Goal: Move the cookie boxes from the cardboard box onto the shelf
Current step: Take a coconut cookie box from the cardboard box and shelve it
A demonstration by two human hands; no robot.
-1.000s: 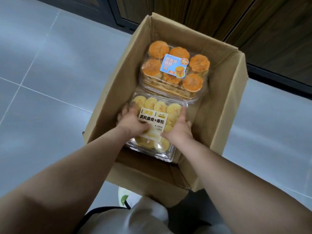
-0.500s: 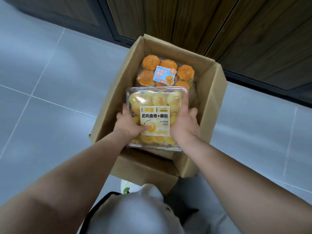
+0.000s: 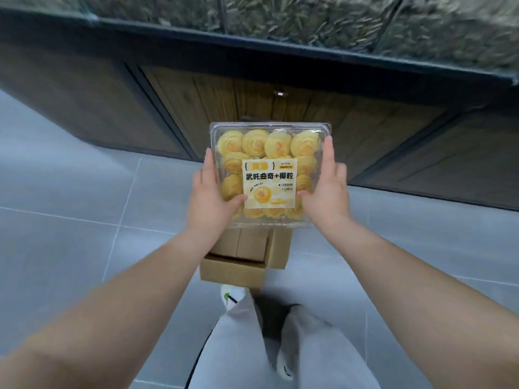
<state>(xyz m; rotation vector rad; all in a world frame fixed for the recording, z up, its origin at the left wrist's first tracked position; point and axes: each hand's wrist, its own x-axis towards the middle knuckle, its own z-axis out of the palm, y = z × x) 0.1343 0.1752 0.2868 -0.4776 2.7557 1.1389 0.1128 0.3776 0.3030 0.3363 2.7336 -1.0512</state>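
- The clear cookie box (image 3: 269,175) with yellow swirl cookies is held in the air, above the cardboard box (image 3: 244,259) that stands on the floor (image 3: 70,220).
- The left hand (image 3: 209,199) closes on its left side and the right hand (image 3: 327,196) on its right side; thumbs lie on the lid, fingers go under (the fingertips below are hidden).
- The box sits level between both hands, label facing up, and neither hand is nearer.
- The dark edge of the counter (image 3: 280,49) lies ahead and higher than the box, above the wooden cabinet doors (image 3: 280,113).
- I judge the next move must go forward and up; the shelf itself I cannot identify.
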